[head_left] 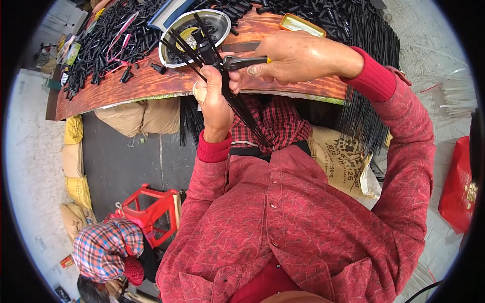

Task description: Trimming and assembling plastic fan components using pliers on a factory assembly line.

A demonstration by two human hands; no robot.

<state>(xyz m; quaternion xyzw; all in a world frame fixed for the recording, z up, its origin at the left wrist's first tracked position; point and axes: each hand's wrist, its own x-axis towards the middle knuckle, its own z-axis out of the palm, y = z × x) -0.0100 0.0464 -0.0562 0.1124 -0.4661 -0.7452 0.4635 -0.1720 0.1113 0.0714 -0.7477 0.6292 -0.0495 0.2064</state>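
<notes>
My left hand (215, 101) is closed around a bundle of thin black rods (247, 118), which slants from over the table toward my lap. Several rods fan out above the fist, and a short black cylindrical fitting (203, 46) stands up among them. In my right hand (303, 56) is a plier-like tool (245, 62) with black and yellow handles. Its rounded head touches or overlaps the bundle just above my left fingers; whether the jaws grip a rod is hidden. Behind the rods sits a metal bowl (226, 26) with small black parts.
Loose black fittings (108, 48) heap across the left of the reddish wooden table (101, 96). A yellow-rimmed tin (303, 24) lies at the back; long black rods (371, 76) hang over the right edge. Sacks (341, 159), a red stool (151, 212) and another person (108, 250) are around me.
</notes>
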